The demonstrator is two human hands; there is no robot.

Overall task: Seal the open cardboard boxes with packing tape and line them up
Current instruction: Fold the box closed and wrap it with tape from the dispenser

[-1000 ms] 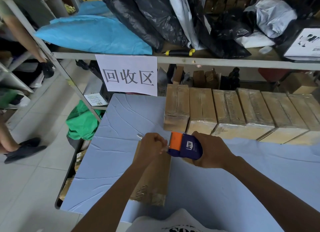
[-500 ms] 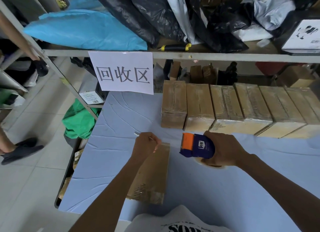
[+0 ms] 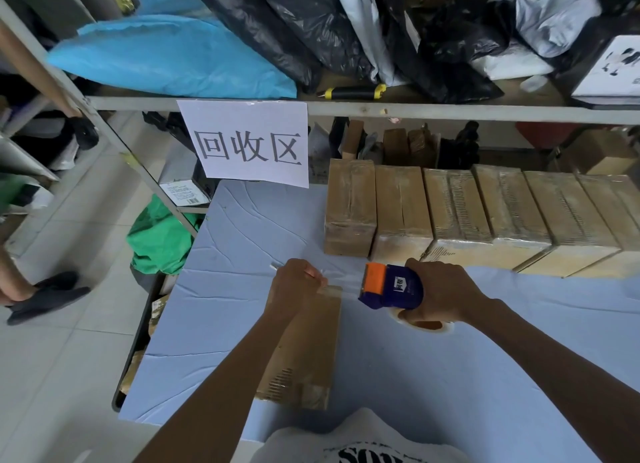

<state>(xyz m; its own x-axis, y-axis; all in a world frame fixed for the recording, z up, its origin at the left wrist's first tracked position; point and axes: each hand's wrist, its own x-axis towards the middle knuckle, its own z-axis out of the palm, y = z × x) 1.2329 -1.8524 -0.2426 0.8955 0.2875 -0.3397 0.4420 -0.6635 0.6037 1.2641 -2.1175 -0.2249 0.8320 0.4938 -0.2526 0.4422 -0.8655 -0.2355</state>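
- View: single head-worn wide-angle camera; no second view, so no shared part.
- Station: above the near edge of the table covered in pale blue cloth (image 3: 450,376), at the wearer's chest; white printed shirt front (image 3: 360,443) fills the bottom edge.
- Facing: forward and steeply down, toward the grey metal shelf rail (image 3: 450,111) at the table's far side.
- Nearness: close; both forearms enter from the bottom, left hand (image 3: 294,284) and right hand (image 3: 446,294) sit mid-frame.
- Reach: row of tape-wrapped brown cardboard boxes (image 3: 485,217) in the middle distance; grey tiled floor (image 3: 69,358) down the left side.
- Distortion: straight lines bow near the edges.
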